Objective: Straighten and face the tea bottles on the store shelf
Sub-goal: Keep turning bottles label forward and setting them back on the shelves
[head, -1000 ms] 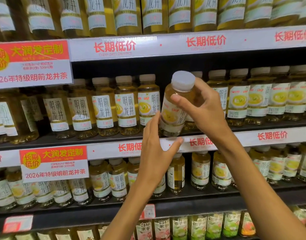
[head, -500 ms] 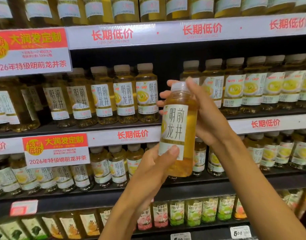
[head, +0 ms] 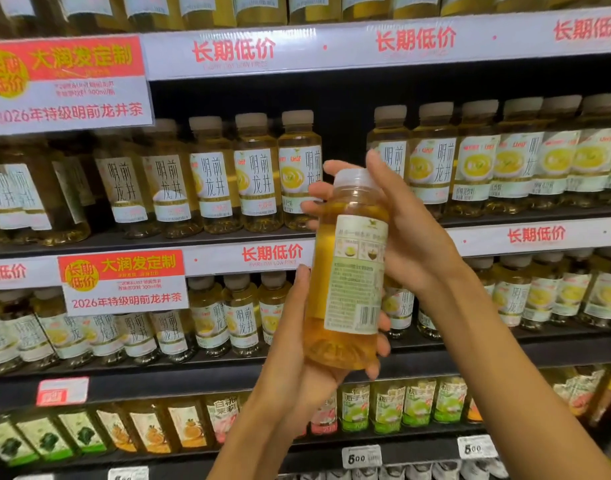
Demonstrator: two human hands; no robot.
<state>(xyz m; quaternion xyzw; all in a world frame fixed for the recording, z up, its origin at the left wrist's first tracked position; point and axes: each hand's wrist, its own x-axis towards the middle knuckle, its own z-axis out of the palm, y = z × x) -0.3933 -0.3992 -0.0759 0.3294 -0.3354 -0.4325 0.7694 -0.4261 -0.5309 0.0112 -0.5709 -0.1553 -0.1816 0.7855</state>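
Observation:
I hold one tea bottle [head: 347,271] upright in front of the shelves, with its back label and barcode turned toward me. My left hand [head: 297,344] cups its base, thumb up the left side and fingertips curling round the right. My right hand [head: 406,233] grips its upper part from behind, fingers showing at the left of the neck. On the middle shelf [head: 207,239] a row of tea bottles [head: 255,174] has a gap at the centre, and a second row [head: 477,157] continues on the right.
A lower shelf [head: 158,368] carries more tea bottles [head: 241,317]. Below it stand other flavoured drinks [head: 418,400] with price tags [head: 361,455]. Red and white promotion signs [head: 66,84] hang from the shelf edges at left.
The bottle came off the middle shelf and down in front of me. It has been turned, so its back label now faces me instead of the front.

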